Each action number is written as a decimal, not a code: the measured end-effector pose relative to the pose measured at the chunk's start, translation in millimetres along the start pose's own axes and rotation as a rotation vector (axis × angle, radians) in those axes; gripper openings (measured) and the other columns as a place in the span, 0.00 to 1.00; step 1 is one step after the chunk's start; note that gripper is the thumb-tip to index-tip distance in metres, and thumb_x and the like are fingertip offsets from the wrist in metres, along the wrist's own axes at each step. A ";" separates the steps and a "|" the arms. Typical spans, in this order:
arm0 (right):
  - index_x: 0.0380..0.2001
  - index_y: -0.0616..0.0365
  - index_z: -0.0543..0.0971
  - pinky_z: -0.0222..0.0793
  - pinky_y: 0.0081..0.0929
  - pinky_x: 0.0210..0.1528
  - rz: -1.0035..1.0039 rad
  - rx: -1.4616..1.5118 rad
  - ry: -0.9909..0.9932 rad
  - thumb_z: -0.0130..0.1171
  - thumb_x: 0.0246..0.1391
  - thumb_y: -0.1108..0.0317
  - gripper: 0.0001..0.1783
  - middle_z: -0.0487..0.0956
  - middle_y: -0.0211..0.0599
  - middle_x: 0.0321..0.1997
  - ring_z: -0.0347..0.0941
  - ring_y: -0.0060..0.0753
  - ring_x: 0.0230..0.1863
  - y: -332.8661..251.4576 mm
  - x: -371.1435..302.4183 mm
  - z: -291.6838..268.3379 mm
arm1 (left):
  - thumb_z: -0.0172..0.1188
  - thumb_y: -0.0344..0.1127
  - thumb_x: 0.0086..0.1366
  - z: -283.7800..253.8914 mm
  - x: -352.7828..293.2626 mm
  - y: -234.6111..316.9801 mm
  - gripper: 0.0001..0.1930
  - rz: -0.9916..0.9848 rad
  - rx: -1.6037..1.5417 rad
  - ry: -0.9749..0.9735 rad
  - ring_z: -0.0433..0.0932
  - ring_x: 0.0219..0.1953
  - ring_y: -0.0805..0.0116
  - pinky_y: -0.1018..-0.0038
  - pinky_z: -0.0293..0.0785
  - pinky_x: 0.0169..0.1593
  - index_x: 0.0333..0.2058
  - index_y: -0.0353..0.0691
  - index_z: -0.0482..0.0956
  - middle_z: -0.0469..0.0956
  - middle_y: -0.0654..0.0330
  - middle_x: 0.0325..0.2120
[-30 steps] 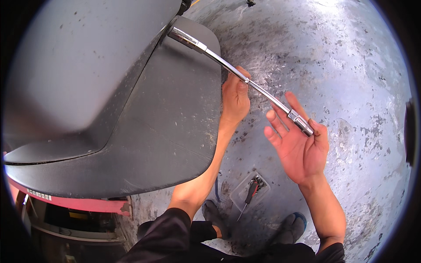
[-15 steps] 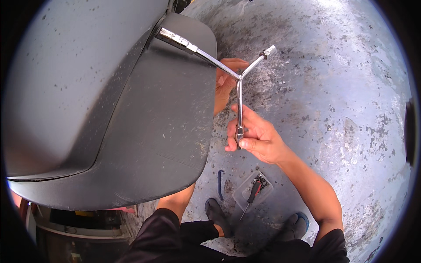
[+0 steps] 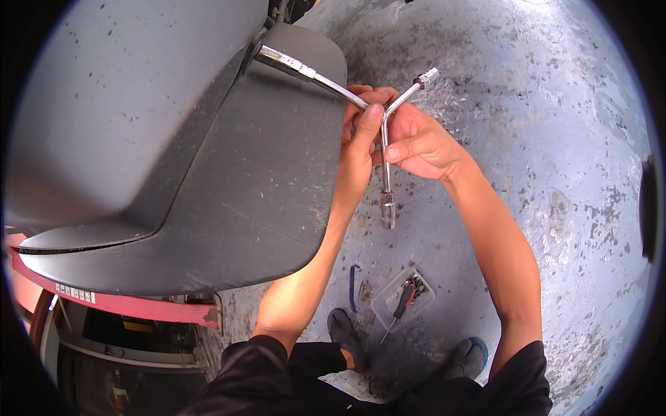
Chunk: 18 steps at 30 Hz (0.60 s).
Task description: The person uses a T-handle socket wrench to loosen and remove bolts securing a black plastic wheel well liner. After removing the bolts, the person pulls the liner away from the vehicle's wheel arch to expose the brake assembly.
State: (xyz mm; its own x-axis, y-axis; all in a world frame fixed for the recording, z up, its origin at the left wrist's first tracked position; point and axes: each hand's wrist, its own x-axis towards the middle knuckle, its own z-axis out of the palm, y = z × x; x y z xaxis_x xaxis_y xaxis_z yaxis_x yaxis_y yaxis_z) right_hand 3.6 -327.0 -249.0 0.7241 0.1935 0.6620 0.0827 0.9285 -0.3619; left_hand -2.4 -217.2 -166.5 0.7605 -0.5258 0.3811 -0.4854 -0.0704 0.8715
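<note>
Head view: chrome three-way wrench (image 3: 386,170) with one end over the upper part of a dark panel (image 3: 257,187), seating unclear. Left hand (image 3: 358,142) pinches near hub, right hand (image 3: 421,144) closed on lower arm; uneven push could slip it, scuffing panel.

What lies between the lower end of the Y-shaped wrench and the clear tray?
In the head view, only scuffed floor shows between the lower end of the wrench and the tray.
</note>
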 end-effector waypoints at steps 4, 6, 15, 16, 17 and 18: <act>0.45 0.49 0.63 0.71 0.33 0.49 -0.091 0.136 0.020 0.61 0.38 0.87 0.32 0.68 0.31 0.48 0.70 0.29 0.46 15.5 -5.3 2.4 | 0.46 0.44 0.68 19.5 -24.1 5.3 0.22 -0.035 0.167 0.257 0.69 0.47 0.72 0.76 0.65 0.51 0.52 0.32 0.66 0.70 0.56 0.47; 0.42 0.49 0.63 0.70 0.27 0.48 -0.137 0.119 0.050 0.60 0.38 0.88 0.30 0.66 0.34 0.50 0.70 0.27 0.46 16.1 -9.8 8.8 | 0.46 0.44 0.68 16.5 -41.2 1.3 0.23 0.036 0.435 0.162 0.70 0.47 0.62 0.69 0.67 0.49 0.53 0.32 0.63 0.69 0.50 0.47; 0.35 0.55 0.66 0.69 0.26 0.41 -0.837 -0.794 0.443 0.54 0.42 0.88 0.19 0.71 0.38 0.40 0.71 0.34 0.40 39.8 -1.9 26.5 | 0.37 0.43 0.71 11.9 -32.7 -31.8 0.22 0.264 0.513 0.229 0.68 0.48 0.68 0.71 0.64 0.53 0.54 0.31 0.63 0.69 0.52 0.47; 0.33 0.55 0.67 0.68 0.27 0.40 -0.959 -1.025 0.511 0.54 0.42 0.88 0.17 0.72 0.37 0.38 0.71 0.35 0.39 40.5 -2.3 26.8 | 0.38 0.43 0.71 17.4 -27.9 -19.9 0.23 0.304 0.437 0.198 0.68 0.49 0.67 0.71 0.62 0.54 0.54 0.28 0.61 0.70 0.50 0.48; 0.32 0.55 0.70 0.67 0.29 0.38 -1.089 -1.281 0.535 0.55 0.40 0.88 0.17 0.72 0.35 0.34 0.69 0.39 0.38 31.9 -2.4 25.9 | 0.38 0.43 0.71 30.9 -21.2 -6.7 0.22 0.282 0.310 0.211 0.68 0.49 0.67 0.71 0.63 0.54 0.51 0.28 0.64 0.72 0.49 0.44; 0.32 0.55 0.70 0.66 0.28 0.37 -1.106 -1.318 0.549 0.55 0.40 0.88 0.17 0.72 0.35 0.34 0.69 0.38 0.38 29.4 -1.8 21.8 | 0.38 0.43 0.71 42.2 -14.8 6.7 0.21 0.260 0.188 0.222 0.69 0.49 0.66 0.70 0.63 0.53 0.48 0.29 0.66 0.75 0.49 0.40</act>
State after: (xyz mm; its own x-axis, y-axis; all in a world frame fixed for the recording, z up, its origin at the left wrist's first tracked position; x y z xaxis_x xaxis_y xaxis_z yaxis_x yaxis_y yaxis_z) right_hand -10.3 -293.1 -246.5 0.0602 -0.6442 0.7625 0.8666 -0.3454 -0.3602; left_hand -35.2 -245.6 -179.3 0.6668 -0.3518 0.6570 -0.7288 -0.1236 0.6734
